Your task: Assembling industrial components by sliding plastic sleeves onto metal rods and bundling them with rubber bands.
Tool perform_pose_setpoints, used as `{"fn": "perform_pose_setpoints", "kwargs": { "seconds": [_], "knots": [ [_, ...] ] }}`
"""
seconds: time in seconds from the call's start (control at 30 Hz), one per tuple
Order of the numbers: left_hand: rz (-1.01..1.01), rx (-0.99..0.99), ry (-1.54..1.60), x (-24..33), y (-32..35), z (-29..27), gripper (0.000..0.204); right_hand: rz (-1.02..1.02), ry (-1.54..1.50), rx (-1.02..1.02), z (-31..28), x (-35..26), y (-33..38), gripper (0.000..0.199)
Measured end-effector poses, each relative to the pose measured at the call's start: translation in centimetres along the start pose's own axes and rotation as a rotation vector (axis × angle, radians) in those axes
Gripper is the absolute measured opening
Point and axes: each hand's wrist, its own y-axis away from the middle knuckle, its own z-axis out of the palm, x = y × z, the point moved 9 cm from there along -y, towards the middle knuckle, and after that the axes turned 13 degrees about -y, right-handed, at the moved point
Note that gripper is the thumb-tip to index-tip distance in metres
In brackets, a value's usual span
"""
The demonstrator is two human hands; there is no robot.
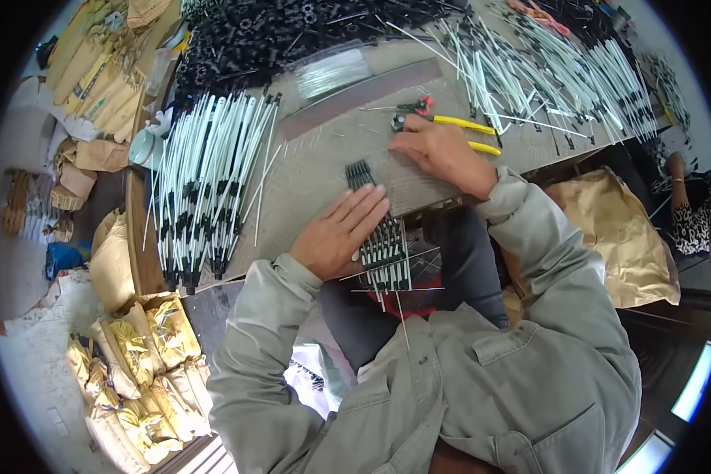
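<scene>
My left hand [340, 229] lies flat, fingers together, on a row of thin white rods with black sleeves [383, 249] that hangs over the near edge of the grey worktable [324, 166]. Black rod tips [359, 174] stick out beyond my fingertips. My right hand [442, 154] rests palm down on the table just right of those tips, fingers curled, pressing on the far end of the row. Yellow-handled pliers [458, 125] lie right behind that hand, not held.
A big bundle of white rods with black sleeves [201, 186] lies at the left of the table. More white rods [545, 71] fan out at the back right, black parts [292, 31] at the back. Brown paper sacks [620, 229] stand right; yellow-filled bags [146, 355] sit on the floor left.
</scene>
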Motion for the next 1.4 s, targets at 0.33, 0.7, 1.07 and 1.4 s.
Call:
{"fn": "perform_pose_setpoints", "kwargs": {
  "seconds": [0.33,0.7,1.07,1.4],
  "knots": [
    [-0.009,-0.045,0.028,0.5,0.3,-0.1,0.054,-0.033,-0.002,-0.063,0.1,-1.1,0.7,0.011],
    [-0.021,-0.047,0.063,0.2,0.1,-0.2,0.059,-0.068,-0.108,-0.079,0.8,-0.9,-0.5,0.016],
    [-0.008,-0.061,0.064,0.0,0.7,0.4,0.089,-0.067,0.016,-0.238,3.4,-2.6,-2.2,0.019],
    [0.002,0.012,-0.057,0.6,1.1,0.9,0.101,-0.095,-0.057,-0.273,4.2,-4.9,-2.6,0.024]
  ]
}}
